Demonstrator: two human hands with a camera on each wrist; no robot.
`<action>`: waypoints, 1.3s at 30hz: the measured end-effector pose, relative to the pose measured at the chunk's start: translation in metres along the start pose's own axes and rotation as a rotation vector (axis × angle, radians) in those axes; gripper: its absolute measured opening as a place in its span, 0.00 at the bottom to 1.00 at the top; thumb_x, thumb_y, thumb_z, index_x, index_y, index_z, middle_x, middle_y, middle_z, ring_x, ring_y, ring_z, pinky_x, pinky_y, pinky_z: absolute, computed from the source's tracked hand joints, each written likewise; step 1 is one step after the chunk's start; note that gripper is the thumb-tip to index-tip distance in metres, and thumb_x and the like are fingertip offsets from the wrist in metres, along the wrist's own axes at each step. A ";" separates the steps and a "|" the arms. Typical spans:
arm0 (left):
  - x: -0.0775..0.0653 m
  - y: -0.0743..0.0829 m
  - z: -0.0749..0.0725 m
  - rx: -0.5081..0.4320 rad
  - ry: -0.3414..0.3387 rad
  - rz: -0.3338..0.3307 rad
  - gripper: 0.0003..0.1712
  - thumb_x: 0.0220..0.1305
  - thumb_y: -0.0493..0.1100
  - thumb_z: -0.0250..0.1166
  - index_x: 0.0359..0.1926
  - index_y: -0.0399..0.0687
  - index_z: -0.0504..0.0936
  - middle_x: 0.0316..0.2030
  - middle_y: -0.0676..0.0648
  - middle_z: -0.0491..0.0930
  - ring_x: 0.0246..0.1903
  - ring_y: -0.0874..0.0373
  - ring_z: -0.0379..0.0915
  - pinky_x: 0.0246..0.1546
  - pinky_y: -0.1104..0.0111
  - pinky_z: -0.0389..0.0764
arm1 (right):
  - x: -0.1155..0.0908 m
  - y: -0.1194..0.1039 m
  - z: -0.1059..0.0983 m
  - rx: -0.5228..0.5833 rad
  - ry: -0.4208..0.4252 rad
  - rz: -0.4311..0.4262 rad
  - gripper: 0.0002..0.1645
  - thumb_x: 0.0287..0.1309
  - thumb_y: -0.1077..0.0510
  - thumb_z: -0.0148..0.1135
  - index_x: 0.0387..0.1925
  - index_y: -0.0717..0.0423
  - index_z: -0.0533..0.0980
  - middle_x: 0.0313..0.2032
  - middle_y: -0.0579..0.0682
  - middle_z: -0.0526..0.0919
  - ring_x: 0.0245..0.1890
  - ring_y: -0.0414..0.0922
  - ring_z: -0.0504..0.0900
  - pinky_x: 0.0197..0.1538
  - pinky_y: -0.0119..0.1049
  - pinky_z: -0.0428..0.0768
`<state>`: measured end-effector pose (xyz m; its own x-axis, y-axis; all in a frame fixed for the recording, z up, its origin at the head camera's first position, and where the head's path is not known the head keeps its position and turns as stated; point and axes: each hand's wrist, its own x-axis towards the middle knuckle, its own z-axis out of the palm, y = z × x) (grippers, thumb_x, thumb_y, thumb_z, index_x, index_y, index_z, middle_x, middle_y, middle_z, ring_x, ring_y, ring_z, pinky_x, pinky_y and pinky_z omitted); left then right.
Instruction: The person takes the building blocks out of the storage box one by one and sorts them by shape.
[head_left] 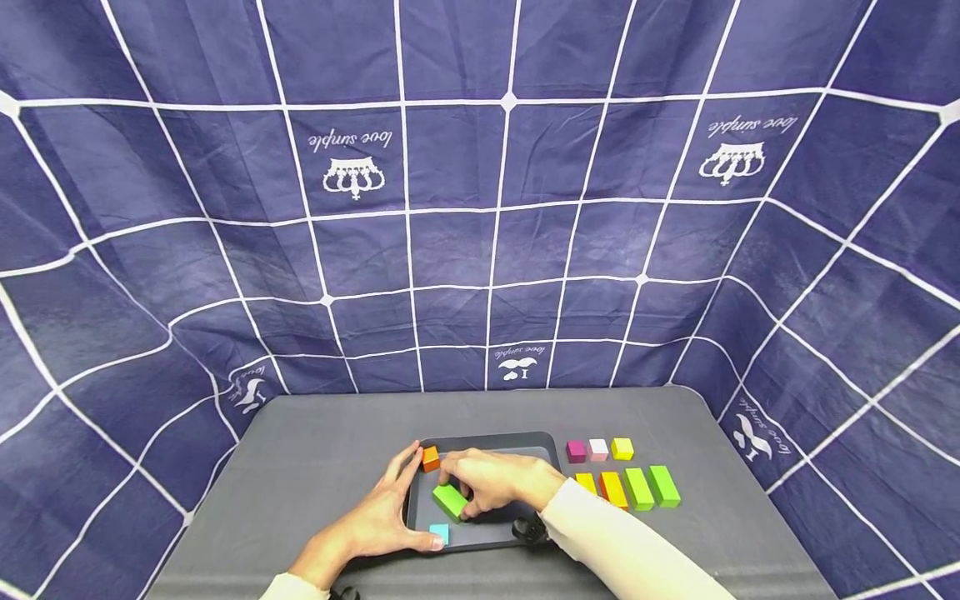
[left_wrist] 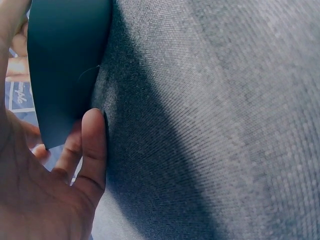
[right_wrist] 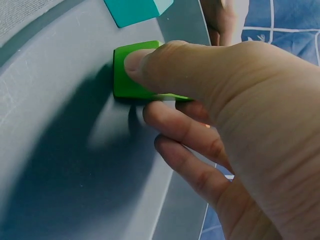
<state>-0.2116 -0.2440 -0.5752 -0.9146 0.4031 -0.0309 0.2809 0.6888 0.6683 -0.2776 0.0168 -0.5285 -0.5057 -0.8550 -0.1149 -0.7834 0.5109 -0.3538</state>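
A grey rectangular tray (head_left: 491, 532) lies on the table. My right hand (head_left: 491, 481) reaches over it and pinches a long green block (head_left: 450, 502) between thumb and fingers. The right wrist view shows the thumb pressed on the end of the green block (right_wrist: 122, 82), close over the tray floor. Along the tray's left side my left hand (head_left: 378, 517) is spread, thumb by a teal cube (head_left: 440, 533) and forefinger by an orange cube (head_left: 431, 458). Fingers of the left hand rest at the tray's outer wall (left_wrist: 70, 65) in the left wrist view.
Right of the tray stand a magenta cube (head_left: 576, 452), a pink cube (head_left: 597, 450) and a yellow cube (head_left: 622, 448). Nearer lie longer blocks: yellow (head_left: 586, 482), orange (head_left: 613, 490) and two green blocks (head_left: 639, 488). A blue gridded curtain (head_left: 450, 250) surrounds the grey table (head_left: 322, 450).
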 end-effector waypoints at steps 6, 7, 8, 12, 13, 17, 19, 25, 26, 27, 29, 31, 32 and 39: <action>-0.001 0.000 0.002 0.019 -0.002 0.001 0.89 0.51 0.73 0.92 0.97 0.45 0.47 0.96 0.45 0.43 0.88 0.30 0.61 0.80 0.35 0.76 | 0.001 0.002 0.003 -0.039 0.012 -0.013 0.32 0.61 0.54 0.92 0.62 0.50 0.84 0.50 0.39 0.87 0.37 0.25 0.84 0.41 0.14 0.79; -0.001 0.000 0.002 0.018 0.000 0.001 0.89 0.51 0.73 0.92 0.97 0.45 0.47 0.96 0.44 0.43 0.88 0.30 0.60 0.80 0.34 0.76 | 0.002 0.001 0.003 -0.043 0.013 -0.012 0.32 0.61 0.54 0.92 0.62 0.50 0.84 0.50 0.39 0.87 0.37 0.25 0.84 0.41 0.14 0.79; -0.001 0.001 0.002 0.014 0.003 0.000 0.89 0.51 0.72 0.92 0.97 0.45 0.47 0.96 0.44 0.43 0.88 0.30 0.60 0.80 0.34 0.76 | 0.002 0.001 0.003 -0.041 0.014 -0.011 0.32 0.61 0.55 0.92 0.62 0.50 0.84 0.50 0.39 0.86 0.37 0.25 0.84 0.41 0.14 0.79; 0.000 0.001 0.000 0.017 0.005 0.002 0.88 0.52 0.71 0.93 0.97 0.45 0.47 0.96 0.45 0.43 0.88 0.29 0.60 0.80 0.34 0.76 | 0.004 0.000 0.000 -0.038 0.016 -0.013 0.32 0.61 0.56 0.92 0.62 0.52 0.84 0.49 0.40 0.86 0.36 0.26 0.84 0.40 0.15 0.79; 0.000 0.002 -0.001 0.019 0.003 0.002 0.88 0.52 0.71 0.93 0.97 0.45 0.47 0.96 0.45 0.43 0.88 0.29 0.60 0.80 0.34 0.76 | 0.004 0.000 0.000 -0.041 0.016 -0.014 0.32 0.61 0.55 0.93 0.62 0.52 0.84 0.49 0.40 0.86 0.36 0.26 0.84 0.41 0.15 0.79; -0.001 0.002 -0.001 0.024 0.003 0.005 0.88 0.52 0.71 0.92 0.97 0.46 0.47 0.96 0.44 0.43 0.88 0.29 0.61 0.80 0.36 0.77 | 0.004 -0.001 0.001 -0.055 0.021 -0.018 0.32 0.60 0.54 0.93 0.62 0.52 0.84 0.48 0.40 0.87 0.36 0.26 0.83 0.40 0.15 0.78; 0.000 0.001 -0.001 0.025 0.006 0.007 0.88 0.52 0.72 0.92 0.97 0.46 0.47 0.96 0.44 0.43 0.88 0.30 0.61 0.80 0.36 0.76 | 0.004 -0.001 0.001 -0.067 0.028 -0.020 0.33 0.60 0.54 0.93 0.62 0.51 0.84 0.48 0.40 0.87 0.35 0.26 0.83 0.40 0.15 0.77; 0.002 0.001 -0.001 0.027 -0.001 0.006 0.89 0.52 0.74 0.91 0.97 0.45 0.46 0.96 0.44 0.42 0.88 0.31 0.60 0.80 0.35 0.76 | 0.003 0.000 -0.002 -0.063 0.023 -0.028 0.37 0.60 0.54 0.93 0.68 0.48 0.85 0.55 0.39 0.88 0.38 0.26 0.84 0.43 0.15 0.78; 0.002 0.001 -0.001 0.024 -0.001 0.007 0.89 0.52 0.74 0.91 0.97 0.45 0.46 0.96 0.44 0.42 0.89 0.30 0.60 0.81 0.34 0.75 | 0.003 0.001 -0.002 -0.060 0.022 -0.027 0.37 0.60 0.54 0.93 0.69 0.47 0.86 0.56 0.38 0.88 0.38 0.26 0.85 0.43 0.15 0.78; 0.003 0.001 -0.002 0.021 0.001 0.011 0.89 0.52 0.73 0.92 0.97 0.45 0.46 0.97 0.44 0.42 0.89 0.29 0.59 0.81 0.33 0.75 | 0.002 0.001 -0.003 -0.060 0.025 -0.024 0.38 0.60 0.54 0.93 0.69 0.45 0.86 0.57 0.38 0.88 0.38 0.26 0.85 0.43 0.15 0.78; 0.004 0.002 -0.003 0.011 0.008 0.015 0.88 0.52 0.72 0.92 0.97 0.45 0.46 0.97 0.44 0.42 0.89 0.28 0.59 0.80 0.32 0.75 | 0.003 0.002 -0.004 -0.060 0.033 -0.016 0.37 0.60 0.53 0.94 0.69 0.42 0.87 0.58 0.37 0.88 0.38 0.25 0.85 0.43 0.16 0.78; 0.005 0.002 -0.004 0.003 0.012 0.014 0.88 0.52 0.71 0.92 0.97 0.46 0.47 0.97 0.44 0.42 0.88 0.27 0.59 0.80 0.31 0.75 | 0.004 0.003 -0.004 -0.061 0.040 -0.011 0.36 0.59 0.53 0.94 0.68 0.41 0.88 0.58 0.36 0.88 0.38 0.25 0.85 0.42 0.16 0.79; 0.005 0.002 -0.004 0.006 0.013 0.013 0.88 0.52 0.71 0.92 0.97 0.46 0.47 0.96 0.44 0.42 0.88 0.28 0.60 0.79 0.32 0.76 | 0.004 0.003 -0.004 -0.060 0.039 -0.010 0.36 0.59 0.52 0.94 0.68 0.40 0.88 0.58 0.36 0.88 0.38 0.24 0.84 0.42 0.16 0.79; 0.003 0.000 -0.001 0.018 -0.004 0.005 0.88 0.53 0.73 0.91 0.97 0.46 0.46 0.96 0.44 0.42 0.87 0.28 0.63 0.78 0.34 0.78 | 0.001 0.004 -0.003 -0.066 0.022 -0.008 0.36 0.61 0.49 0.93 0.69 0.37 0.87 0.56 0.34 0.87 0.38 0.24 0.84 0.41 0.19 0.79</action>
<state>-0.2141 -0.2432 -0.5747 -0.9119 0.4092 -0.0306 0.2909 0.6973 0.6551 -0.2822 0.0181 -0.5275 -0.5069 -0.8571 -0.0920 -0.8089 0.5098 -0.2929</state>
